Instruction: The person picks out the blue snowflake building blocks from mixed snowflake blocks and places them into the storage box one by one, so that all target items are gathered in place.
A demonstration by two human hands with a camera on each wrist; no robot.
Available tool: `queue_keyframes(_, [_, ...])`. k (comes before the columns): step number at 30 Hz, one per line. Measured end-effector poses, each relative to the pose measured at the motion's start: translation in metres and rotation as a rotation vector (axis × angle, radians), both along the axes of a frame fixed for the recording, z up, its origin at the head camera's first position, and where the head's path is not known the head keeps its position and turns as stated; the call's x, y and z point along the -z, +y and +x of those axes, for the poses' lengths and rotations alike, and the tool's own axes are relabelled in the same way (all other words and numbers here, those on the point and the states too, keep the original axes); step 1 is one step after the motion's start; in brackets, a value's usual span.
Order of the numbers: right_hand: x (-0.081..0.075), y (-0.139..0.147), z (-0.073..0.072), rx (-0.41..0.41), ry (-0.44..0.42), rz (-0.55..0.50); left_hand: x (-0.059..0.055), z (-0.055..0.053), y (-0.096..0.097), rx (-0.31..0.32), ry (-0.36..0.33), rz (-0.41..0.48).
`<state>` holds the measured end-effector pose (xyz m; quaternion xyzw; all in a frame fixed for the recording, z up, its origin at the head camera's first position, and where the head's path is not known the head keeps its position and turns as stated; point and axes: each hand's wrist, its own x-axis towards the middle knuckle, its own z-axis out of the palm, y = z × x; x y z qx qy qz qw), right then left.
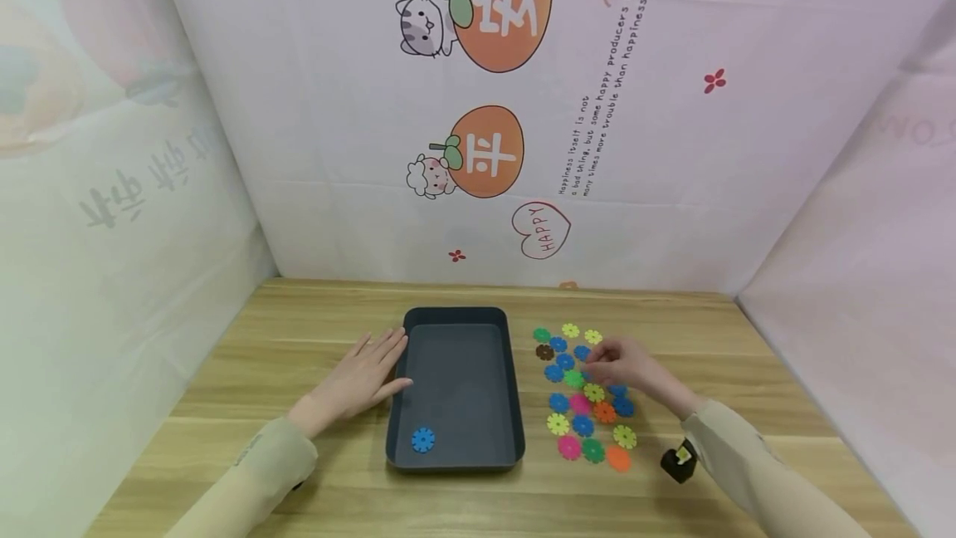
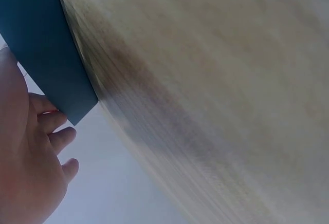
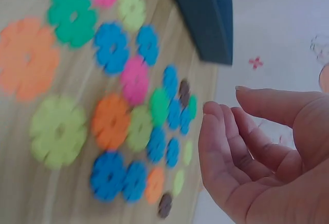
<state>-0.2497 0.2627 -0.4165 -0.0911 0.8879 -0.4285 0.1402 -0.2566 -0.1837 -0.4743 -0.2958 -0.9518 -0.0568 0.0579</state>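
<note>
A dark grey rectangular tray (image 1: 463, 388) stands on the wooden table with one blue notched disc (image 1: 423, 440) inside, near its front left corner. My left hand (image 1: 362, 376) rests along the tray's left rim, fingers extended. The left wrist view shows its fingers against the tray's outer wall (image 2: 41, 44). To the right of the tray, my right hand (image 1: 623, 365) hovers over a spread of flat notched plastic discs, including an orange one (image 1: 604, 412) and a pink one (image 1: 580, 403). Between its thumb and bent fingers, the right wrist view shows a gap with nothing in it.
The discs lie in several colours, among them green (image 1: 593, 450), yellow-green (image 1: 624, 437) and brown (image 1: 545, 352). A small black object (image 1: 679, 463) is by the right sleeve. Printed white cloth (image 1: 336, 148) hangs behind the table and at both sides.
</note>
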Motion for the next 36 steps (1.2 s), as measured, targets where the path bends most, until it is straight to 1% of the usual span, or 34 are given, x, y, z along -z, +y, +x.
queue_keyframes(4, [0.006,0.018,0.003,0.022,0.024,0.044,0.001,0.000,-0.001,-0.004,-0.007,0.001])
queue_keyframes(9, [0.014,0.034,0.010,0.038,0.024,0.114,0.004,-0.002,-0.001,-0.008,-0.017,-0.005])
queue_keyframes(14, [0.021,0.046,0.014,0.048,0.042,0.130,0.006,-0.004,-0.002,-0.006,-0.006,-0.014])
queue_keyframes(17, [0.024,0.050,0.015,0.049,0.055,0.160,0.007,-0.004,-0.002,-0.007,0.003,-0.016])
queue_keyframes(22, [0.029,0.053,0.016,0.060,0.044,0.202,0.006,-0.004,-0.002,-0.009,0.003,-0.017])
queue_keyframes(29, [0.036,0.052,0.015,0.060,0.060,0.272,0.002,-0.003,-0.001,-0.009,-0.017,-0.014])
queue_keyframes(33, [0.037,0.050,0.015,0.065,0.064,0.283,0.001,-0.002,0.000,-0.010,-0.032,-0.005])
queue_keyframes(36, [0.038,0.049,0.015,0.075,0.051,0.282,0.000,-0.002,0.001,-0.010,-0.032,0.000])
